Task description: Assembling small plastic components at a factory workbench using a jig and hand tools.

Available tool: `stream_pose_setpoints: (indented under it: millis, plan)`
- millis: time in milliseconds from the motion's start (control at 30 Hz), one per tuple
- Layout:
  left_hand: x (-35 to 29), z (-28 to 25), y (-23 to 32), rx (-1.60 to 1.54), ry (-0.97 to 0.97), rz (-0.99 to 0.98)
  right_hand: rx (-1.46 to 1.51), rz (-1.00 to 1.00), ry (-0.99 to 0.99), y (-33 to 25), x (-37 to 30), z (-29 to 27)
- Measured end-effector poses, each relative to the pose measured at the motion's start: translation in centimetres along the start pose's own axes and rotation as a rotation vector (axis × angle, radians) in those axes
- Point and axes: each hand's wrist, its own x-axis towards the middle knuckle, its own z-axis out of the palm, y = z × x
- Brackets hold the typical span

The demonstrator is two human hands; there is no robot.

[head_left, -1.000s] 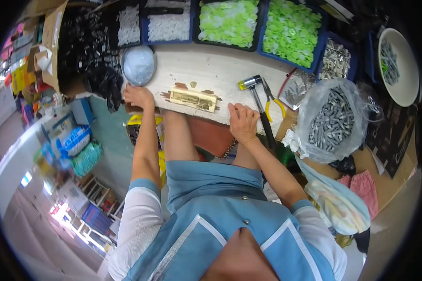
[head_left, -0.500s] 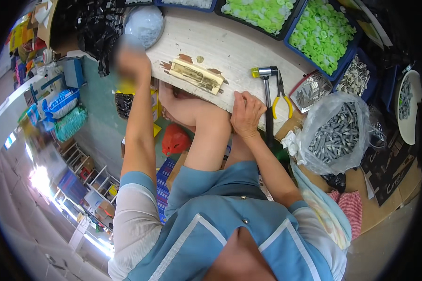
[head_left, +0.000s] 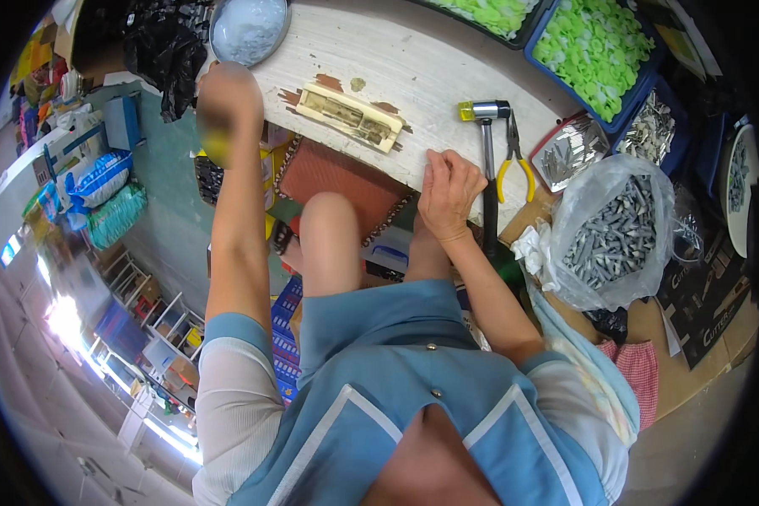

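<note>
My left hand [head_left: 230,99] is over the left end of the white table, just below a round metal bowl [head_left: 250,30] of clear pieces. Blur hides its fingers. My right hand [head_left: 453,194] rests at the table's front edge with its fingers curled in, and whatever may be under them is hidden. Between the hands lies a cream, tray-like fixture [head_left: 350,115] with a worn hollow. Just right of my right hand are a hammer [head_left: 487,164] with a yellow-tipped head and pliers [head_left: 514,164] with yellow handles.
Blue bins of green plastic pieces [head_left: 594,55] and metal parts [head_left: 649,126] line the far right. A red-rimmed tray [head_left: 569,152] of metal pins and a clear bag of grey screw-like pieces [head_left: 611,232] are nearer. A black plastic bag [head_left: 173,59] hangs at the left.
My left hand has come slightly nearer. My raised leg has come down, so a reddish-brown panel below the table edge now shows. My right hand has stayed at the edge.
</note>
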Motion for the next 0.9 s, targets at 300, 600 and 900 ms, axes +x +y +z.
stream_pose_setpoints:
  millis: [300, 600, 900]
  plan:
    - [-0.6, 0.0, -0.8, -0.049, 0.005, 0.022, -0.034, -0.016, -0.007, -0.1, -0.1, 0.2]
    - [-0.1, 0.1, -0.3, -0.094, 0.005, 0.031, -0.097, -0.035, -0.015, -0.1, -0.1, 0.8]
    - [0.2, 1.8, -1.4, -0.083, 0.032, 0.048, -0.189, -0.097, 0.033, -0.3, -0.1, 1.0]
